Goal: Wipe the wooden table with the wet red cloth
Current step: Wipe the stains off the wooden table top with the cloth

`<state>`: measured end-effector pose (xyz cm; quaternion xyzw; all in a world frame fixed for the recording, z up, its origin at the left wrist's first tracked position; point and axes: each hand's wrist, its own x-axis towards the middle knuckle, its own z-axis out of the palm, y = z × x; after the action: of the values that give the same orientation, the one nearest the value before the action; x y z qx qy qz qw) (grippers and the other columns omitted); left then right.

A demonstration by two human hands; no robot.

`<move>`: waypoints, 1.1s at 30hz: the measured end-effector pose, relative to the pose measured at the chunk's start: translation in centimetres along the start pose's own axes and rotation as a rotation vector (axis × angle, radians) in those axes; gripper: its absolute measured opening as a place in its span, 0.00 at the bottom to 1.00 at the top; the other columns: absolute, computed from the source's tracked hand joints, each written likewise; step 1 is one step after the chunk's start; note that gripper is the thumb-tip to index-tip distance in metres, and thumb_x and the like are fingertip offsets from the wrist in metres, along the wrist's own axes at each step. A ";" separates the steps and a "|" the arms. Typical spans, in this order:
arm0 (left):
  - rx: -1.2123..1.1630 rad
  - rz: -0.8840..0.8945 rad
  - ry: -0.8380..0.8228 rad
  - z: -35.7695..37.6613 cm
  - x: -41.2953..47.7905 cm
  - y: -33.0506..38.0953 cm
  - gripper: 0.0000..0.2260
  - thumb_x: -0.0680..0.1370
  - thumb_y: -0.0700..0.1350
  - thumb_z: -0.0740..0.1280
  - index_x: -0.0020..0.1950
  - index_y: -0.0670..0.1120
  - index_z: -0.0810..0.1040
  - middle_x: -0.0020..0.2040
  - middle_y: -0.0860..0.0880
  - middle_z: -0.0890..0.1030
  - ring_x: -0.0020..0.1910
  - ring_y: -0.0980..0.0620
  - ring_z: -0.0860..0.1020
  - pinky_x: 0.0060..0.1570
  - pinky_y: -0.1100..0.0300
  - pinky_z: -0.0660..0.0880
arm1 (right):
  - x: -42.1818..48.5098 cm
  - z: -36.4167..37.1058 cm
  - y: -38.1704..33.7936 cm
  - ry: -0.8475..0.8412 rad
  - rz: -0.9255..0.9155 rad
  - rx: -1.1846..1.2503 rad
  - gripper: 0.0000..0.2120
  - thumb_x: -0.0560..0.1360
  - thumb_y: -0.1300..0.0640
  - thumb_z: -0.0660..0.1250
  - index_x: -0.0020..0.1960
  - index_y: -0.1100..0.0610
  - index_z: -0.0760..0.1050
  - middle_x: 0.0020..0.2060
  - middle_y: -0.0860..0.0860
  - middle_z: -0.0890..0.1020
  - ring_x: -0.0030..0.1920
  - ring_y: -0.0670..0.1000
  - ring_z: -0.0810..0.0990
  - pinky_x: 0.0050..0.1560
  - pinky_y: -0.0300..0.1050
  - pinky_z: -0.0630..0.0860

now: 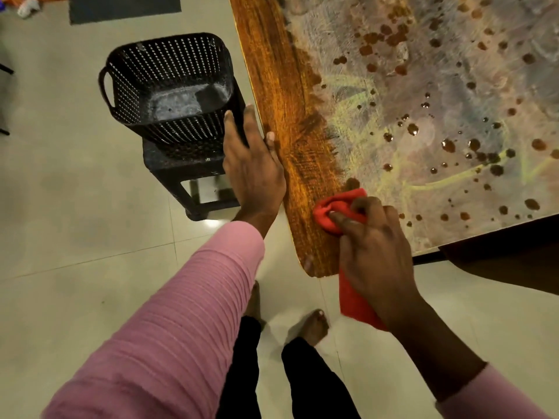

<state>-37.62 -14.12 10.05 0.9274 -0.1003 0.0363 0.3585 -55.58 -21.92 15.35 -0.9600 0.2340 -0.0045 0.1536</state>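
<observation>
The wooden table (281, 86) fills the upper right. A shiny brown strip runs along its left edge; the remaining surface is dull grey with chalky smears and dark water drops. My right hand (375, 255) is closed around the bunched red cloth (329, 211) and presses it on the tabletop near the front corner. One end of the cloth hangs below my wrist off the table. My left hand (252, 167) lies flat against the table's left edge, fingers spread, thumb on the top.
A black perforated plastic basket (169, 86) sits on a black stool (187, 173) just left of the table, touching distance from my left hand. Pale tiled floor lies below, with my bare feet (314, 326). A dark mat (124, 7) lies far back.
</observation>
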 end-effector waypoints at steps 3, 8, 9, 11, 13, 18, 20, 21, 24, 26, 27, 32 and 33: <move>-0.001 -0.006 0.003 0.1 0.0 0.0 0.30 0.81 0.60 0.46 0.78 0.45 0.61 0.77 0.36 0.60 0.74 0.37 0.62 0.67 0.36 0.66 | -1.5 0.3 -1.7 -0.029 -0.057 -0.001 0.20 0.74 0.50 0.55 0.61 0.49 0.78 0.59 0.54 0.72 0.53 0.54 0.69 0.49 0.54 0.75; 0.069 -0.030 0.014 0.1 -0.1 0.2 0.26 0.83 0.57 0.49 0.78 0.46 0.59 0.77 0.37 0.59 0.74 0.38 0.62 0.68 0.38 0.64 | -4.9 1.1 -2.4 -0.052 -0.266 0.022 0.15 0.69 0.57 0.66 0.54 0.49 0.82 0.56 0.54 0.77 0.48 0.56 0.75 0.46 0.52 0.77; 0.079 -0.045 0.017 0.0 -0.2 0.4 0.27 0.82 0.57 0.48 0.79 0.46 0.59 0.77 0.37 0.59 0.74 0.38 0.62 0.69 0.38 0.64 | -4.7 0.8 -1.5 -0.026 -0.229 0.013 0.15 0.69 0.58 0.68 0.55 0.50 0.82 0.56 0.54 0.78 0.49 0.57 0.75 0.46 0.53 0.77; 0.083 -0.072 0.024 -0.1 -0.8 0.7 0.28 0.82 0.58 0.47 0.79 0.47 0.58 0.78 0.38 0.58 0.75 0.39 0.61 0.70 0.38 0.62 | -4.0 0.1 0.6 0.021 -0.084 0.008 0.17 0.70 0.61 0.70 0.57 0.51 0.81 0.57 0.56 0.76 0.50 0.58 0.74 0.45 0.55 0.77; 0.072 -0.111 0.029 -0.1 -1.8 0.8 0.27 0.82 0.57 0.49 0.79 0.47 0.57 0.78 0.39 0.58 0.76 0.39 0.60 0.71 0.37 0.61 | -3.2 -0.4 2.1 0.061 0.046 0.016 0.17 0.70 0.61 0.69 0.59 0.51 0.80 0.58 0.56 0.74 0.51 0.57 0.71 0.46 0.55 0.76; 0.075 -0.163 0.046 0.4 -5.2 2.2 0.23 0.84 0.52 0.51 0.79 0.47 0.58 0.78 0.39 0.58 0.76 0.39 0.59 0.72 0.38 0.59 | -5.2 1.2 -1.3 0.026 -0.105 0.062 0.15 0.73 0.56 0.60 0.53 0.51 0.82 0.57 0.54 0.76 0.50 0.55 0.70 0.47 0.49 0.74; 0.085 -0.149 0.048 0.8 -6.5 2.7 0.23 0.84 0.52 0.51 0.79 0.47 0.58 0.78 0.39 0.58 0.76 0.39 0.58 0.72 0.39 0.59 | -5.9 1.3 -1.1 -0.029 -0.206 0.080 0.13 0.72 0.54 0.60 0.50 0.50 0.82 0.56 0.52 0.76 0.50 0.53 0.70 0.47 0.49 0.74; 0.089 -0.162 0.048 0.9 -6.8 2.6 0.23 0.84 0.52 0.51 0.79 0.46 0.58 0.78 0.40 0.58 0.77 0.40 0.58 0.73 0.39 0.58 | -5.7 1.1 -0.3 -0.029 -0.231 0.075 0.11 0.71 0.55 0.64 0.50 0.49 0.82 0.56 0.52 0.76 0.50 0.53 0.70 0.48 0.49 0.74; 0.088 -0.215 0.061 1.3 -6.8 2.4 0.24 0.84 0.53 0.50 0.78 0.46 0.59 0.78 0.39 0.58 0.77 0.39 0.58 0.72 0.38 0.59 | -4.3 -0.3 4.0 0.009 -0.105 0.043 0.16 0.70 0.57 0.69 0.57 0.49 0.80 0.58 0.55 0.76 0.53 0.56 0.72 0.49 0.52 0.75; 0.114 -0.183 0.062 1.3 -6.8 2.4 0.25 0.84 0.55 0.48 0.78 0.46 0.59 0.78 0.39 0.59 0.76 0.39 0.58 0.72 0.39 0.58 | -2.8 -1.6 6.8 0.063 0.039 0.025 0.17 0.71 0.58 0.68 0.60 0.51 0.79 0.59 0.57 0.74 0.54 0.57 0.70 0.50 0.54 0.76; 0.128 -0.157 0.065 1.4 -6.9 2.5 0.25 0.83 0.56 0.47 0.78 0.46 0.59 0.78 0.39 0.59 0.76 0.39 0.59 0.72 0.39 0.58 | -2.1 -2.1 7.8 0.089 0.095 0.025 0.18 0.71 0.59 0.67 0.60 0.51 0.79 0.58 0.57 0.73 0.54 0.56 0.68 0.50 0.55 0.75; 0.180 -0.140 0.085 1.6 -6.8 2.5 0.24 0.84 0.55 0.48 0.78 0.48 0.59 0.78 0.40 0.60 0.76 0.40 0.59 0.73 0.39 0.57 | -3.3 -0.9 3.7 0.063 0.075 0.083 0.17 0.72 0.56 0.64 0.60 0.50 0.79 0.60 0.55 0.73 0.54 0.56 0.70 0.48 0.51 0.75; 0.191 -0.142 0.085 1.6 -6.8 2.4 0.23 0.84 0.55 0.48 0.78 0.48 0.60 0.78 0.40 0.60 0.76 0.40 0.59 0.73 0.39 0.58 | -4.3 -0.4 2.4 0.028 -0.006 0.096 0.18 0.72 0.54 0.61 0.59 0.49 0.79 0.59 0.54 0.74 0.52 0.56 0.72 0.47 0.49 0.75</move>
<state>-44.79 -15.82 9.49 0.9597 -0.0150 0.0595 0.2743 -60.51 -22.10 15.31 -0.9521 0.2325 -0.0294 0.1963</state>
